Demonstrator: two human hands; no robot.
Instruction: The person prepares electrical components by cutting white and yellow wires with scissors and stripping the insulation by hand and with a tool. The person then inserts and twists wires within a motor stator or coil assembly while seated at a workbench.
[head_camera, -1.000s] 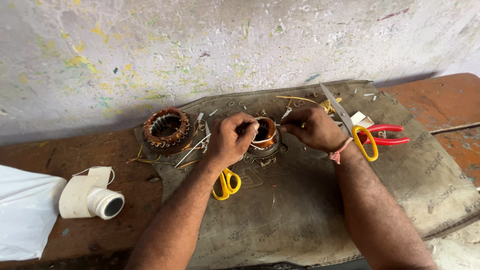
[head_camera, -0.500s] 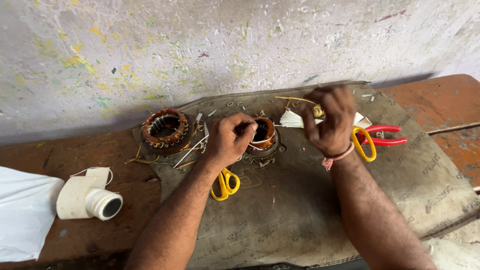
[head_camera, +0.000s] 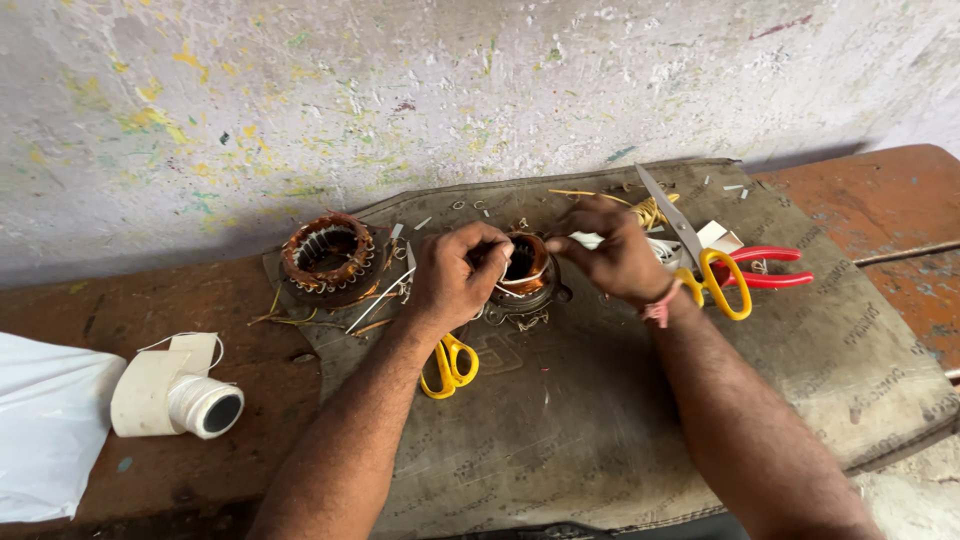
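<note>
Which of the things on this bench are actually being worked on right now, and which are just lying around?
In hand:
- left hand and right hand on the copper-wound coil

Lying about:
- second coil
- small yellow scissors
- large yellow scissors
- red pliers
- tape roll
- white bag

Single head-worn view, looking steeply down, close over workbench (head_camera: 120, 300), facing wall (head_camera: 400, 90)
</note>
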